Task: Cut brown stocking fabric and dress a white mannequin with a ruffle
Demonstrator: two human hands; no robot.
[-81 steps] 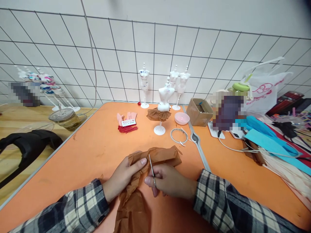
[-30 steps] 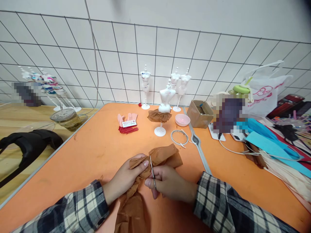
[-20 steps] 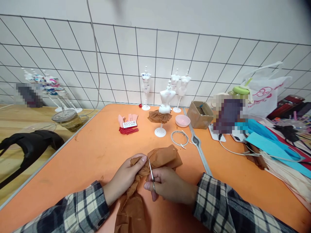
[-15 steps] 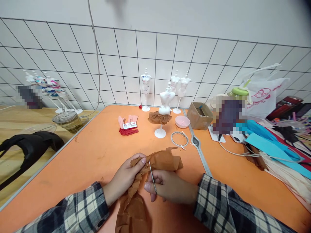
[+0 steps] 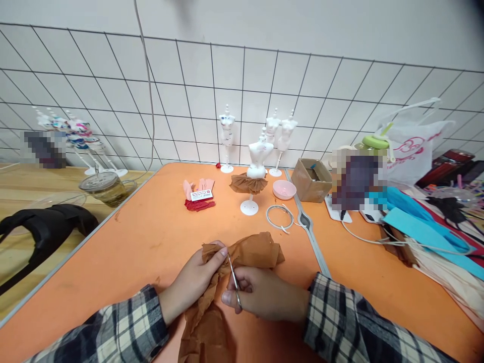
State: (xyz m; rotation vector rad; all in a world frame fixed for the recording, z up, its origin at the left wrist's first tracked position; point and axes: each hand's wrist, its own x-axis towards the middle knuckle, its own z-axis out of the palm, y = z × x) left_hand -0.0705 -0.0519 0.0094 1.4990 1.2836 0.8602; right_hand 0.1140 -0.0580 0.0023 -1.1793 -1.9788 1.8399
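Note:
Brown crepe paper point(image 5: 255, 251) lies gathered across the orange table, with a long strip running down toward me. My left hand point(image 5: 202, 269) is closed on it, thumb on top, pinching a crumpled part. In my right hand point(image 5: 260, 292) are small metal scissors point(image 5: 233, 277), fingers in the handle loops. Their tips touch or nearly touch the paper beside my left thumb; whether the blades are apart I cannot tell. Beyond the hands stands a small white mannequin point(image 5: 260, 157) wearing a ruffled brown skirt point(image 5: 248, 183).
Behind are more white mannequins point(image 5: 227, 136), a pink bowl point(image 5: 284, 189), a coil of wire point(image 5: 280, 217) and a cardboard box point(image 5: 312, 180). Red and pink crepe paper point(image 5: 199, 205) lies at the left. Coloured paper strips point(image 5: 419, 232) and cables crowd the right side.
My right hand and the scissors have shifted slightly left, the tips closer to my left thumb. The brown paper's upper edge has changed shape a little. My left hand keeps its pinch.

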